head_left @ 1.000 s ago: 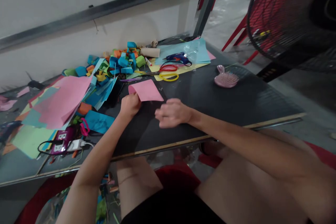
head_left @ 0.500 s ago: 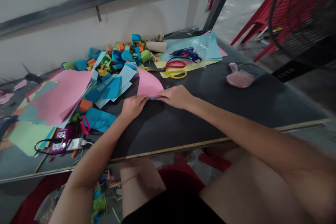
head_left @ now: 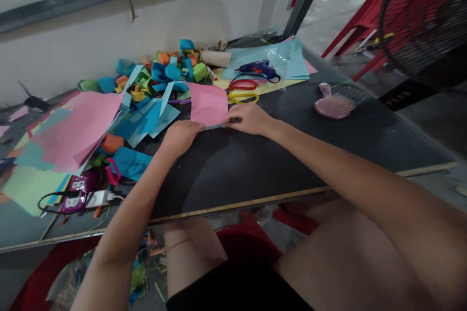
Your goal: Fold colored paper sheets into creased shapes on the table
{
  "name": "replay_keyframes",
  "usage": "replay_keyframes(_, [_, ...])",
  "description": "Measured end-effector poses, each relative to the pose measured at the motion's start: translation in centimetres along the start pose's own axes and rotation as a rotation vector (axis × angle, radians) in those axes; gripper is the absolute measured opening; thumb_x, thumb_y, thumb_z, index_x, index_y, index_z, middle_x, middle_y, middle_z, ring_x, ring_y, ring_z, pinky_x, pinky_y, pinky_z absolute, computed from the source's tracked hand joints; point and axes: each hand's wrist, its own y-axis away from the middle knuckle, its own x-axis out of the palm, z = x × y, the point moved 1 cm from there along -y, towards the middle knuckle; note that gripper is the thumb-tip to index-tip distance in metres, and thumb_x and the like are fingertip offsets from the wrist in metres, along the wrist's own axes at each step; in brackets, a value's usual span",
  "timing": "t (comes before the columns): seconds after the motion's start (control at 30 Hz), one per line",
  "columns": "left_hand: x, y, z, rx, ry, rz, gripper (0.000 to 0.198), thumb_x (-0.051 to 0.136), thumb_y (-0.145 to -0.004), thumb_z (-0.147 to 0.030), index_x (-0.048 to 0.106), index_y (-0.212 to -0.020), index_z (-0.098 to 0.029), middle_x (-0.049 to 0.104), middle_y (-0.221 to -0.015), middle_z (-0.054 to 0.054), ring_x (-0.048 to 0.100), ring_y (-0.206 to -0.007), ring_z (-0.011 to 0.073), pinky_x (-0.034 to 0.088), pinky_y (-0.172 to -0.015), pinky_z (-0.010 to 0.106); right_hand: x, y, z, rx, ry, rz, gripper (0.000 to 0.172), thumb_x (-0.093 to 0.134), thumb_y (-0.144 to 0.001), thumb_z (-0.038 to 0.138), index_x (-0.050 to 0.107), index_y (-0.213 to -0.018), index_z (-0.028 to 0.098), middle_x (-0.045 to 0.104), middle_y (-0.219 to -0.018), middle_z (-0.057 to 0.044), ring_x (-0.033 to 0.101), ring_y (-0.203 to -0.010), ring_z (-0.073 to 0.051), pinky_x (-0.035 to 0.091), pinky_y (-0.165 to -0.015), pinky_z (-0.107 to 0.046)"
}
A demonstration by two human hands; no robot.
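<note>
A pink sheet of paper (head_left: 208,103) lies in front of me on the dark table, with a thin bluish strip along its near edge. My left hand (head_left: 183,137) is closed on the near left corner of that sheet. At the near right corner, the fingers of my right hand (head_left: 248,118) pinch the same edge. Just beyond the right hand are the yellow and red handles of scissors (head_left: 243,97). Blue paper pieces (head_left: 148,117) lie to the left of the sheet.
Folded coloured paper pieces (head_left: 172,72) are heaped at the back, beside a cardboard roll (head_left: 216,59) and a glue gun (head_left: 259,69). A pink hairbrush (head_left: 334,105) lies right, near a fan (head_left: 423,24). Large pink paper (head_left: 78,126) and a purple device (head_left: 78,190) are left.
The pink sheet, curled up and narrowed to a point before, now lies flatter and looks squarer. Both hands still hold its near edge, spread slightly further apart. The view has shifted slightly.
</note>
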Motion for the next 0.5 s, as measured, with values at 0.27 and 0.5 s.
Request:
replay_keyframes(0.27, [1.2, -0.6, -2.9, 0.167, -0.302, 0.062, 0.027, 0.043, -0.096, -0.008, 0.067, -0.108, -0.014, 0.074, -0.093, 0.010, 0.070, -0.088, 0.0192, 0.049, -0.069, 0.028, -0.1, 3.7, 0.4, -0.156, 0.377, -0.061, 0.033, 0.048, -0.098, 0.034, 0.075, -0.095, 0.017, 0.077, -0.093, -0.008, 0.070, -0.079, -0.019, 0.048, -0.067, -0.031])
replay_keyframes(0.5, [1.9, -0.7, -0.8, -0.024, -0.058, 0.015, 0.025, 0.051, -0.095, -0.016, 0.068, -0.113, -0.018, 0.075, -0.103, 0.009, 0.071, -0.095, 0.0211, 0.052, -0.081, 0.031, -0.1, 2.8, 0.9, -0.111, 0.363, 0.007, 0.033, 0.047, -0.099, 0.035, 0.076, -0.091, 0.020, 0.077, -0.086, -0.006, 0.069, -0.076, -0.017, 0.043, -0.064, -0.028])
